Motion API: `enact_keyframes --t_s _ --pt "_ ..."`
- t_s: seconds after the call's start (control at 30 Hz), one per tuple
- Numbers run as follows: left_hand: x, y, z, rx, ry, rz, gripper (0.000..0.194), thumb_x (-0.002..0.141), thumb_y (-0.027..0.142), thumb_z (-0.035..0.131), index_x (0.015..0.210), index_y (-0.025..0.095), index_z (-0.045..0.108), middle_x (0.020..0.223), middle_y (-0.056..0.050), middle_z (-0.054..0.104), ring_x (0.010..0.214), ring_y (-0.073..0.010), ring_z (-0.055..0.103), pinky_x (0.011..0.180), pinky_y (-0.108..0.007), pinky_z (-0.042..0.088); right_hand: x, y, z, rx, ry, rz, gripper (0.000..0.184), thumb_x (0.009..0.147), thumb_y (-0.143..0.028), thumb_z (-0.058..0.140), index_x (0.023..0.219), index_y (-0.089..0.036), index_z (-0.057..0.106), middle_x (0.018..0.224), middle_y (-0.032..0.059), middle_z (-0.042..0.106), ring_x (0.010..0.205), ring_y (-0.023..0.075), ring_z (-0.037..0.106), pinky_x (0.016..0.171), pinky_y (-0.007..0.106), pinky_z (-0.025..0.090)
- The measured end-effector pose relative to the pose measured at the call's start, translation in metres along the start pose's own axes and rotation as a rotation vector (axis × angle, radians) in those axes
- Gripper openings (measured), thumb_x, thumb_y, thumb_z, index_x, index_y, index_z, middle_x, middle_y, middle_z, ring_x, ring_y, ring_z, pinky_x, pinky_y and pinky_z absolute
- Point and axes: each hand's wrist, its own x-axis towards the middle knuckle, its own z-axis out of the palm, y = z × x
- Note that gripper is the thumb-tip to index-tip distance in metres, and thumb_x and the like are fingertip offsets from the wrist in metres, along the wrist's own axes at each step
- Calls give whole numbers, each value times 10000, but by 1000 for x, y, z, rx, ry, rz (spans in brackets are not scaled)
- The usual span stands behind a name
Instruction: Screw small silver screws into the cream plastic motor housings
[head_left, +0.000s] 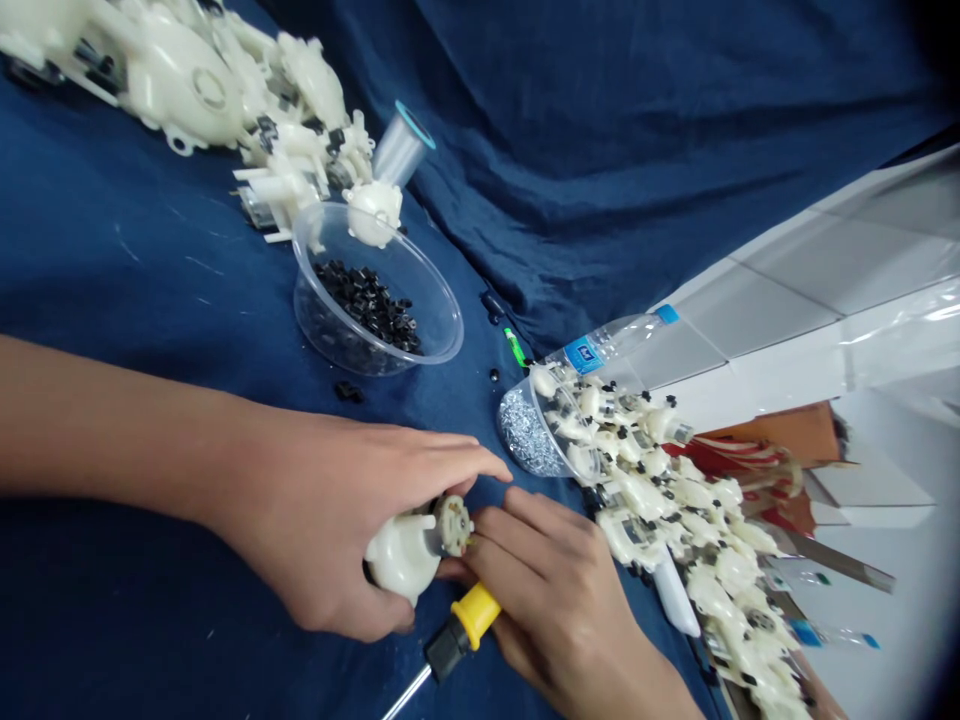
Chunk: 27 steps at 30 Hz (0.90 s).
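My left hand (pixel 322 510) comes in from the left with its fingers wrapped round a white plastic gearbox (pixel 401 560). The round end of a small motor (pixel 454 525) sticks out of it. My right hand (pixel 555 580) holds a screwdriver (pixel 474 615) with a yellow and black handle, its metal shaft slanting down to the lower left, away from the gearbox. Its fingertips are close beside the motor end; whether they touch it is hidden. Past my left hand, a clear plastic bowl (pixel 450 340) contains many small black parts (pixel 371 305).
White gearboxes (pixel 180 85) are heaped at the upper left beside a wire spool (pixel 401 145). More gearboxes (pixel 675 495) lie at the right. A tub of silvery screws (pixel 529 435) and a plastic bottle (pixel 619 340) adjoin them. Blue cloth (pixel 135 620) covers the work surface.
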Motion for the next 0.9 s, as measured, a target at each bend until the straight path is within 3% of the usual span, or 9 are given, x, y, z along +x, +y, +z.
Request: enact_keyframes --t_s 0.17,0.3,0.4,0.5,0.6,0.73,0.9 --pt "0 -2 2 -9 -11 -40 450 655 186 692 1058 228 496 993 8 591 904 -180 622 790 -247 499 -4 7 13 18 29 -31 287 967 -146 408 719 -144 550 679 34 511 650 169 382 567 332 236" --pt "-1 -3 2 19 -28 -49 468 677 189 679 1108 218 500 1080 -16 613 995 -204 627 859 -268 512 -4 12 19 47 48 -27 270 993 -190 410 764 -162 550 743 48 571 702 176 471 628 310 357" --pt "-2 -2 1 28 -38 -54 512 695 221 688 1167 216 492 1169 -34 610 1080 -223 615 906 -281 511 -2 13 19 81 69 24 270 996 -217 403 748 -185 506 734 38 577 681 169 487 624 298 382" --pt "-1 0 -1 18 -17 -65 563 683 238 710 1198 213 485 1192 -42 609 1092 -231 614 907 -290 516 -4 14 20 209 143 94 169 960 -194 428 815 -185 515 727 25 583 642 154 493 584 279 384" --pt "0 3 -3 14 -68 -114 525 695 220 705 1180 216 504 1188 -30 608 1084 -215 616 912 -277 517 -7 13 27 399 247 150 31 939 -194 542 950 -191 571 766 8 633 674 143 563 623 268 433" --pt "0 5 -4 49 -72 -131 653 715 228 725 1310 228 459 1293 -33 586 1189 -231 587 1007 -288 488 -11 10 38 473 346 148 50 923 -166 612 956 -192 639 738 8 629 655 145 570 624 285 445" --pt "-4 4 -1 103 -68 -164 756 748 301 733 1418 245 388 1433 -47 512 1304 -250 525 1090 -325 453 -15 3 42 383 446 145 156 873 -113 656 1023 -153 668 857 66 670 739 168 623 651 299 485"
